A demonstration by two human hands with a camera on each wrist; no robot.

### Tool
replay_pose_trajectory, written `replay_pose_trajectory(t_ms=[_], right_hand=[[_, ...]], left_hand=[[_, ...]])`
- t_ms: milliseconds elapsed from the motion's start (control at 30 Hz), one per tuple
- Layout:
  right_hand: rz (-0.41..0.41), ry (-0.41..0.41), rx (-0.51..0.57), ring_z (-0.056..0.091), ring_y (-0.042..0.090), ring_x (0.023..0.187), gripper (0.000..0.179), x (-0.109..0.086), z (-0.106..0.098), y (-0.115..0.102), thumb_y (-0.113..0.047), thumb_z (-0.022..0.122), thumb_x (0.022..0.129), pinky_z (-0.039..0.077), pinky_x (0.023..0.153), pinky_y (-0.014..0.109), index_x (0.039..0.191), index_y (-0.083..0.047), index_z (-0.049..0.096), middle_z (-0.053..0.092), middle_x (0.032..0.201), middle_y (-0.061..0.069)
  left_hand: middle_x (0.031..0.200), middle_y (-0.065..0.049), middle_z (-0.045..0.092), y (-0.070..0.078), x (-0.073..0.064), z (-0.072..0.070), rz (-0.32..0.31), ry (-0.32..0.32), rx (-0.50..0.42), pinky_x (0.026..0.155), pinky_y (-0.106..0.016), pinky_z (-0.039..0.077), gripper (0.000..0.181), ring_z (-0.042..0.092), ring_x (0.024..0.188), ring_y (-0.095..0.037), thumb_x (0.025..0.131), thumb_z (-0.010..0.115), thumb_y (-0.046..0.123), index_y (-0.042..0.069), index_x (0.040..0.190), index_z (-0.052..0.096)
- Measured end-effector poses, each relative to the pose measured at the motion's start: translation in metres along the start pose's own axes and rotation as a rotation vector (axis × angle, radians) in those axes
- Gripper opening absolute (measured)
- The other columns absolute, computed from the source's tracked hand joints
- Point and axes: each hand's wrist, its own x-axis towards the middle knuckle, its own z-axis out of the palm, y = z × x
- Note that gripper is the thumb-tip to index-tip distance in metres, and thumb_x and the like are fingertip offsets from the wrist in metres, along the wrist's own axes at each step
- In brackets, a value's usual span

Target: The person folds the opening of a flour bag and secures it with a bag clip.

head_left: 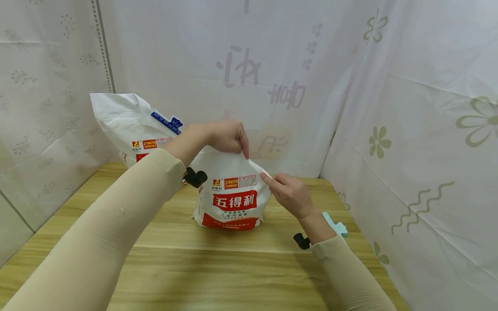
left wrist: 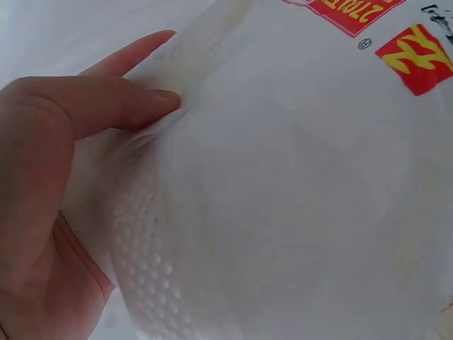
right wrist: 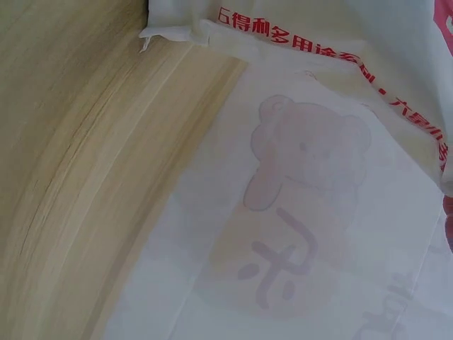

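Observation:
A white flour bag (head_left: 235,201) with red printed panels stands upright on the wooden table. My left hand (head_left: 229,137) reaches over from the left and pinches its top edge. In the left wrist view that hand (left wrist: 49,142) has the thin white material between thumb and finger, beside a dotted strip. At the right end of the same top edge, my right hand (head_left: 289,194) pinches the folded corner. The right wrist view catches the bag's side (right wrist: 396,42) with red lettering; only a sliver of fingers (right wrist: 449,219) enters at the right border.
A second, similar flour bag (head_left: 120,125) leans behind my left arm, with a dark blue printed piece (head_left: 166,122) at its upper right. A pale turquoise plastic piece (head_left: 338,226) lies on the table (head_left: 218,276) by my right wrist. Patterned white curtains (head_left: 155,52) enclose the table.

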Motion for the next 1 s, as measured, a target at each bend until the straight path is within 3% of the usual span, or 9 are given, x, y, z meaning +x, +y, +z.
replay_pose_trajectory(t_ms=[167,300,500,633,733,900,1000], right_hand=[[0.243,-0.05,0.202,0.072,0.018,0.069,0.045,-0.009,-0.003,0.003,0.006,0.086,0.087,0.062,0.059,0.031,0.13,-0.007,0.08,0.077,0.091,0.008],[0.376,-0.069,0.294,0.073,0.015,0.07,0.026,-0.018,-0.003,0.005,0.001,0.085,0.092,0.059,0.059,0.027,0.117,-0.003,0.082,0.081,0.092,0.007],[0.396,-0.053,0.276,0.066,0.01,0.065,0.013,-0.019,0.0,0.001,0.002,0.082,0.093,0.052,0.058,0.02,0.104,-0.004,0.083,0.079,0.085,0.004],[0.377,-0.023,0.272,0.059,0.009,0.062,0.012,-0.015,0.001,-0.003,0.005,0.08,0.092,0.047,0.056,0.017,0.1,-0.003,0.083,0.076,0.078,0.003],[0.387,-0.007,0.305,0.062,0.012,0.061,0.011,-0.014,0.002,-0.003,0.006,0.08,0.092,0.05,0.056,0.017,0.1,-0.001,0.082,0.077,0.079,0.006],[0.397,0.01,0.323,0.07,0.019,0.063,0.013,-0.033,0.021,0.011,0.007,0.082,0.089,0.057,0.054,0.025,0.1,0.0,0.081,0.079,0.083,0.011],[0.474,-0.005,0.446,0.071,0.013,0.072,0.016,-0.047,0.033,0.019,0.004,0.082,0.093,0.059,0.061,0.022,0.109,-0.001,0.081,0.08,0.091,0.009]], left_hand=[[0.133,-0.01,0.077,0.002,-0.006,-0.005,-0.03,0.014,0.036,0.081,-0.034,0.068,0.032,0.077,0.096,-0.023,0.104,0.065,0.004,0.013,0.13,0.082],[0.131,-0.009,0.076,0.005,-0.009,-0.006,-0.028,0.032,0.083,0.08,-0.033,0.067,0.029,0.077,0.095,-0.023,0.104,0.069,0.007,0.014,0.13,0.08],[0.12,-0.009,0.08,0.007,-0.011,-0.001,-0.005,0.06,0.086,0.078,-0.034,0.069,0.019,0.08,0.09,-0.024,0.104,0.072,0.007,0.014,0.115,0.086],[0.119,-0.008,0.082,0.006,-0.012,0.001,-0.007,0.08,0.097,0.079,-0.035,0.069,0.016,0.081,0.091,-0.024,0.103,0.076,0.007,0.014,0.111,0.088],[0.118,-0.008,0.081,0.005,-0.012,0.0,-0.002,0.088,0.111,0.079,-0.036,0.069,0.016,0.08,0.09,-0.024,0.103,0.075,0.008,0.014,0.112,0.087],[0.12,-0.007,0.08,0.007,-0.011,-0.004,-0.015,0.081,0.117,0.079,-0.034,0.067,0.021,0.076,0.095,-0.023,0.103,0.071,0.004,0.013,0.118,0.084],[0.125,-0.008,0.077,0.009,-0.01,-0.006,-0.038,0.065,0.12,0.078,-0.033,0.067,0.023,0.074,0.095,-0.024,0.101,0.071,0.005,0.013,0.12,0.082]])
